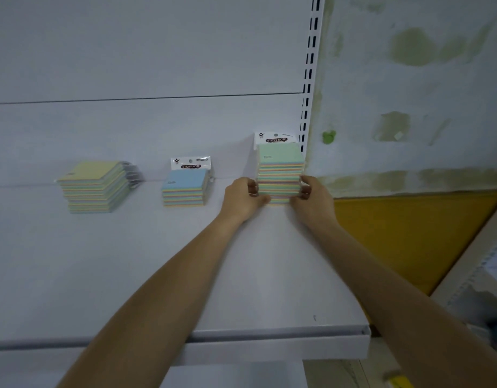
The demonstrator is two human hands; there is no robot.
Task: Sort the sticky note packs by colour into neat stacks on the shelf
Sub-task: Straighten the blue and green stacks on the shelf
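Head: green stack (pixel 281 169) btwn hands.

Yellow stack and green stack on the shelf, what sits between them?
The blue stack sits between the yellow stack and green stack, with bare shelf either side, per the head view.

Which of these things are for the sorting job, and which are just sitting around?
For the job:
- green-topped stack, pressed between the left hand and right hand
- blue-topped stack
- yellow-topped stack, a bit crooked
- white shelf they sit on

Just there:
- slotted upright
- patchy wall
- yellow panel
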